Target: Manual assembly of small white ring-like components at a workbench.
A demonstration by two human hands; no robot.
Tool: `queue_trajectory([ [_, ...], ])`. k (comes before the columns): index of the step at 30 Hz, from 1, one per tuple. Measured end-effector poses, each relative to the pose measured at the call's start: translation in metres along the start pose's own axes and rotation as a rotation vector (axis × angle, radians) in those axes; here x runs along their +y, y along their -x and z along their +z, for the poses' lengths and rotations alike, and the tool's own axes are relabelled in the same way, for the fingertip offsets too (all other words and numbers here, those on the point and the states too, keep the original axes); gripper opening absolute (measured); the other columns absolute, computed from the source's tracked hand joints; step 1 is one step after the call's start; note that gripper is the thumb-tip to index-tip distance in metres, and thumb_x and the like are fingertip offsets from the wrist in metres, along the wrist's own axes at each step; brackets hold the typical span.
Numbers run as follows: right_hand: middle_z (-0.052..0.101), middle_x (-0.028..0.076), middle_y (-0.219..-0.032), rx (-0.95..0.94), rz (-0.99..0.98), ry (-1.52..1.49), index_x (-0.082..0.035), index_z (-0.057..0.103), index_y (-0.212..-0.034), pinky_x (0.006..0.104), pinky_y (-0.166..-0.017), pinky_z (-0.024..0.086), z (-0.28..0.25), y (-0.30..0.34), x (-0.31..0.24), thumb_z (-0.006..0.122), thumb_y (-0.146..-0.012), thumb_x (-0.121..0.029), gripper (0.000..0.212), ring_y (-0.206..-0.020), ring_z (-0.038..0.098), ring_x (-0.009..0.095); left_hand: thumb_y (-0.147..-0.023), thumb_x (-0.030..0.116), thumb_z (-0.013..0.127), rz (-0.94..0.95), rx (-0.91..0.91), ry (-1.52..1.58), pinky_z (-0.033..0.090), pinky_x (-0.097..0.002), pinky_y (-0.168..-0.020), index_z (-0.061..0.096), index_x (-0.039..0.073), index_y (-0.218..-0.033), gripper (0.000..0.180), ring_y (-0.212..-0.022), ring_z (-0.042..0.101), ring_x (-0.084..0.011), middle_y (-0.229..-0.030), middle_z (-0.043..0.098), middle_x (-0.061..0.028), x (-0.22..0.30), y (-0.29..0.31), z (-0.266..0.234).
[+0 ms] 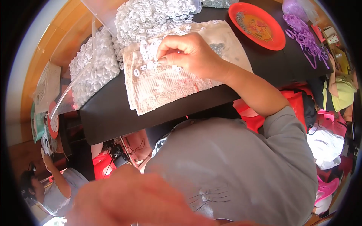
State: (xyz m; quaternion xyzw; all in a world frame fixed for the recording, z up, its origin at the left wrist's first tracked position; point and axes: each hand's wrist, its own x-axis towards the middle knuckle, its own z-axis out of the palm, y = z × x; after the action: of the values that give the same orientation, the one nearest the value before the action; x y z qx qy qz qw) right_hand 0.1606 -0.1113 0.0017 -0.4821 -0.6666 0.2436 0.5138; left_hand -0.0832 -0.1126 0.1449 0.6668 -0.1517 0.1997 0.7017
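The small white oval pieces (149, 65) lie loose on a folded pale cloth (162, 90), right under my right grip (191, 52). I read that thumb and index finger as bent close toward each other at the pieces, but I cannot tell whether one is pinched between them. My left grip (124, 199) is a blur, large and low in my view, well apart from the cloth; I cannot tell whether it is closed. Beyond the cloth I see a heap of the same pieces (154, 17), with another mass of them (94, 67) to its left. On the dark worktop (109, 122), right of the cloth, sit a red plate (279, 42) with small grey bits on it and purple strips (301, 34).
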Motion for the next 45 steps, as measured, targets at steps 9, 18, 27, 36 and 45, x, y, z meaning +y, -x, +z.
queue_trajectory([
  [9, 0.066, 0.002, -0.084, 0.032, 0.032, -0.095, 0.001, 0.065, -0.092, 0.0224, -0.070, 0.049, -0.002, -0.006, 0.003, 0.065, -0.088, -0.002, 0.005, -0.078, 0.060, 0.007, -0.088, 0.017, 0.060, -0.071, 0.197, 0.018, 0.044, -0.0338, -0.067, 0.065, 0.006, -0.097, 0.015, -0.098, 0.051, -0.0277, -0.108, 0.057, -0.0103, -0.006, 0.016, 0.008],
  [18, 0.062, -0.003, -0.075, 0.138, 0.275, -0.168, -0.005, 0.067, -0.090, 0.0191, -0.056, 0.037, -0.012, -0.007, -0.016, 0.065, -0.088, -0.010, 0.006, -0.067, 0.055, 0.003, -0.090, 0.014, 0.055, 0.035, 0.663, -0.294, 0.040, -0.0289, -0.059, 0.064, -0.001, -0.094, 0.018, -0.071, 0.049, -0.0222, -0.086, 0.057, -0.0147, -0.061, 0.030, -0.069],
  [27, 0.060, -0.003, -0.074, 0.094, 0.226, -0.178, -0.004, 0.065, -0.090, 0.0191, -0.055, 0.037, -0.011, -0.010, -0.011, 0.063, -0.088, -0.007, 0.005, -0.065, 0.053, 0.003, -0.079, -0.001, 0.069, -0.350, 0.625, -0.983, 0.046, -0.0273, -0.062, 0.069, 0.002, -0.086, 0.007, -0.069, 0.059, -0.0148, -0.074, 0.059, -0.0054, -0.139, 0.033, -0.124],
  [36, 0.061, -0.003, -0.073, 0.097, 0.245, -0.149, -0.004, 0.066, -0.091, 0.0191, -0.054, 0.038, -0.016, -0.007, -0.006, 0.063, -0.088, -0.007, 0.006, -0.064, 0.053, 0.003, -0.073, 0.006, 0.070, -0.305, 0.210, -1.623, 0.053, -0.0401, -0.068, 0.065, 0.008, -0.079, 0.007, -0.084, 0.061, -0.0288, -0.082, 0.059, -0.0075, -0.157, 0.022, -0.137],
  [45, 0.062, -0.002, -0.074, 0.063, 0.209, -0.236, -0.004, 0.066, -0.093, 0.0192, -0.054, 0.038, -0.016, -0.008, 0.004, 0.062, -0.088, -0.007, 0.007, -0.064, 0.055, 0.004, -0.079, 0.005, 0.071, -0.524, 0.572, -0.819, 0.047, -0.0295, -0.055, 0.066, 0.003, -0.084, 0.007, -0.066, 0.061, -0.0159, -0.073, 0.063, -0.0027, -0.151, 0.013, -0.127],
])
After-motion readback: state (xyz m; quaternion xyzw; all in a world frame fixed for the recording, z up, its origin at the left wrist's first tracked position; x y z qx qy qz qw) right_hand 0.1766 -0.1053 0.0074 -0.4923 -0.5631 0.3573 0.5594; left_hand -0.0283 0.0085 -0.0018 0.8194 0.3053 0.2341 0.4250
